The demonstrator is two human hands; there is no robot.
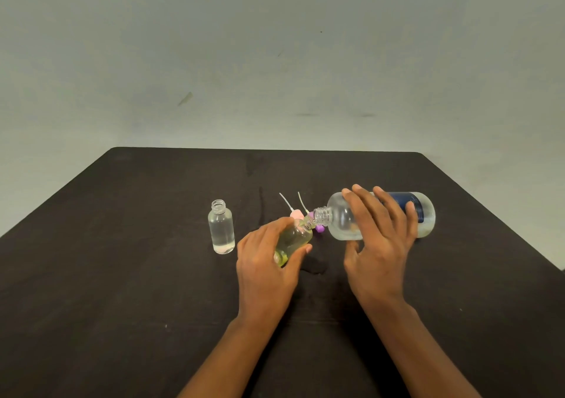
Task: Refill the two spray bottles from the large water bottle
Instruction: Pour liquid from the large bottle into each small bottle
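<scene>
- Large clear water bottle [337,223] with a dark blue label is held almost on its side above the dark table [122,275], right of centre, its open threaded mouth pointing left.
- Right hand [379,244] grips the large clear water bottle round its middle: the fingers are spread over the top and the thumb is underneath.
- Left hand [266,260] holds a small clear spray bottle of yellowish liquid [295,238], with fingers and thumb wrapped round its body.
- That small bottle is tilted to the right, its open neck meeting the mouth of the water bottle.
- A 2nd small clear spray bottle [221,229] stands upright on the table to the left of the left hand and apart from it. It is uncapped and holds clear liquid to about the shoulder.
- 2 spray heads lie on the table just behind the joined necks: a pink spray head [296,215] and a purple spray head [319,229]. Each has a thin white dip tube pointing away towards the back.
- A plain pale wall [275,61] rises beyond the far edge of the table.
</scene>
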